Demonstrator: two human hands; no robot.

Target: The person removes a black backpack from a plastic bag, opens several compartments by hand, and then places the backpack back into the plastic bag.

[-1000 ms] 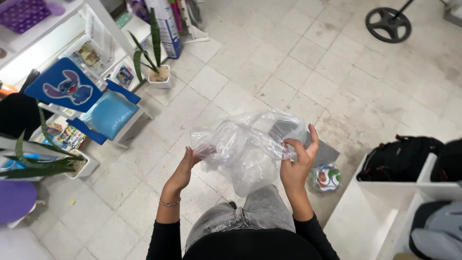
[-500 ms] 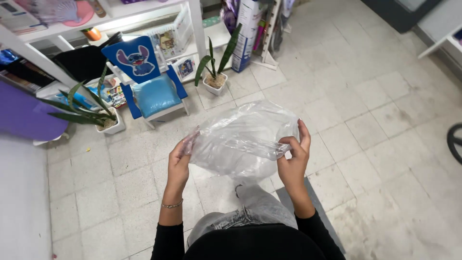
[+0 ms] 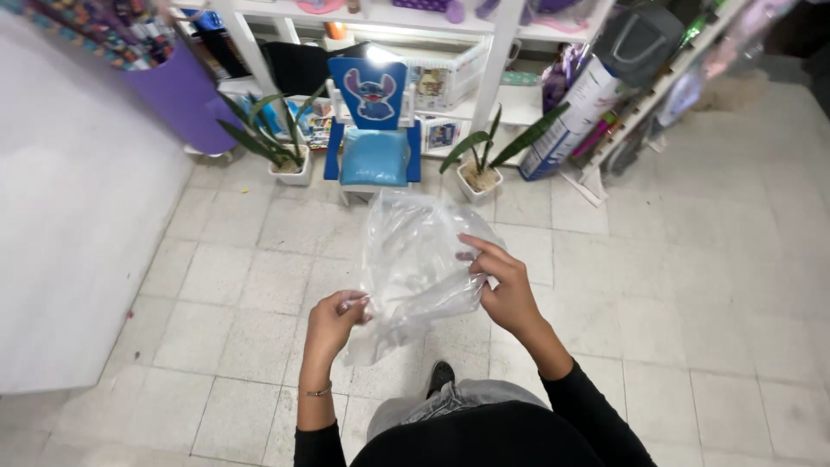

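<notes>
1. Underfoot, a floor point(image 3: 692, 285) of pale square tiles with dark grout lines spreads across the room, worn and speckled in places; a plain white wall point(image 3: 78, 242) rises along the left.
2. At the far end stands a white shelf unit point(image 3: 484, 52) stocked with small colourful goods, too blurred to tell apart.
3. In front of the shelves sits a small blue child's chair point(image 3: 373, 130) with a padded light-blue seat and a cartoon figure on its back.
4. Either side of the chair is a stiff-leaved green plant in a white square pot: the left plant point(image 3: 277, 138) and the right plant point(image 3: 488, 156), the right pot filled with pale pebbly soil.
5. A purple cylindrical bin point(image 3: 186, 95) stands at the left end of the shelves; a tall white and blue box point(image 3: 566, 121) leans at the right.
6. The clear plastic bag point(image 3: 415, 259) is held in the air above the floor, between the two hands, at about waist height. It is thin, glossy and crumpled, and looks empty.
7. The left hand point(image 3: 333, 324) pinches the bag's lower left corner, its fingers point(image 3: 350, 304) together on the film; a thin bracelet point(image 3: 318, 393) circles the wrist.
8. The right hand point(image 3: 506, 290) grips the bag's right edge, thumb and fingers point(image 3: 475, 251) clamped on the plastic.
9. Both arms wear black sleeves point(image 3: 596, 406); below, a dark shoe point(image 3: 441, 376) shows on the tiles.
</notes>
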